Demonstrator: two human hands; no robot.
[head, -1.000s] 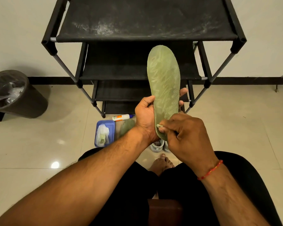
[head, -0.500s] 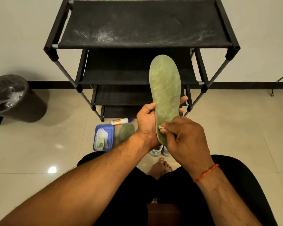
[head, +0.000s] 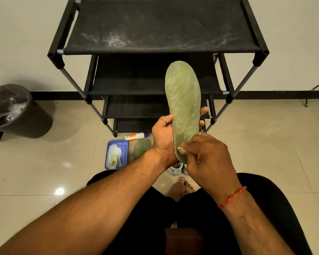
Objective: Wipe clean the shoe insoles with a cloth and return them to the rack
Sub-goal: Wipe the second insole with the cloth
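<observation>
Head view: I see almost nothing shifted over the last second. The left hand (head: 163, 137) still grips the green insole (head: 184, 100) by its lower half, thumb on the near edge and fingertips curled round the far edge. The toe end points up in front of the shoe rack (head: 155, 50). The right hand (head: 204, 155) stays at the heel end, fingers curled, pinching a small pale scrap of cloth (head: 180, 148) against the insole's face. It has barely crept along the heel. I judge the wiping is still on the heel; the streaked stretch above the hands looks untouched, so the return to the rack is some way off.

My count:
- Two insoles: the held one and a second insole (head: 141, 148) on the floor just left of the left hand.
- One blue tray (head: 124, 144) of pale wipes, left of that.
- One white tube (head: 136, 136), just beyond the tray.
- One pair of pale shoes (head: 175, 170) under the hands, mostly hidden.
- One dark bin (head: 35, 116), far left of the hands.
- One rack, with four shelves showing.
</observation>
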